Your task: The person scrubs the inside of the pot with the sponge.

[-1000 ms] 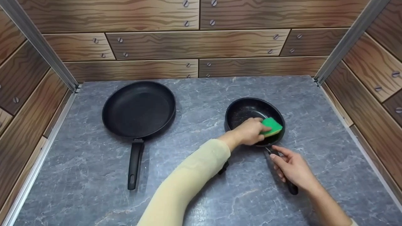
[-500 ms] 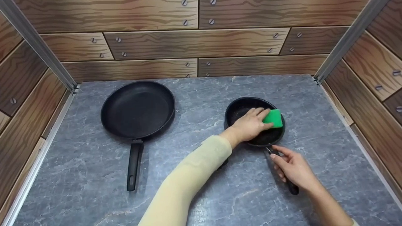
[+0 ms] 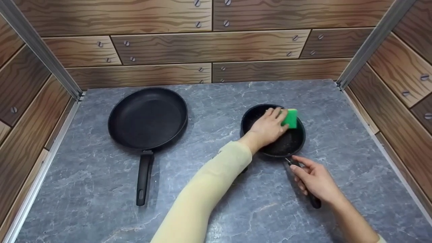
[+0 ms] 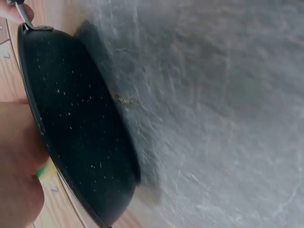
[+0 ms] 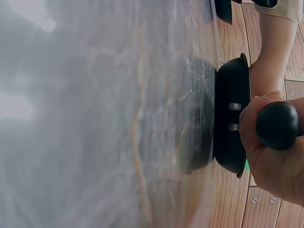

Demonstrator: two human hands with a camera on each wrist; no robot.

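Observation:
My left hand [image 3: 265, 130] reaches into a small black frying pan [image 3: 285, 145] and grips a green and yellow sponge [image 3: 290, 119] against the inside of the far right wall. The pan's speckled outer wall [image 4: 80, 118] fills much of the left wrist view; there the hand hides most of the sponge [image 4: 46, 169]. Lower right, my right hand [image 3: 315, 180] holds the pan by its black handle [image 3: 314, 201], thumb on top. The right wrist view shows the handle's rounded end [image 5: 277, 126] sticking out of that hand [image 5: 273, 166].
A larger black frying pan [image 3: 148, 118] lies to the left, its handle [image 3: 144, 179] pointing toward me. Both pans are on a grey marbled table [image 3: 216, 111]. Wood-patterned panels [image 3: 209, 47] wall in the back and sides, with metal posts at the corners.
My left hand has swept the sponge from the pan's near right side up to its far right wall, and the sponge has turned more upright. The right hand stays on the handle.

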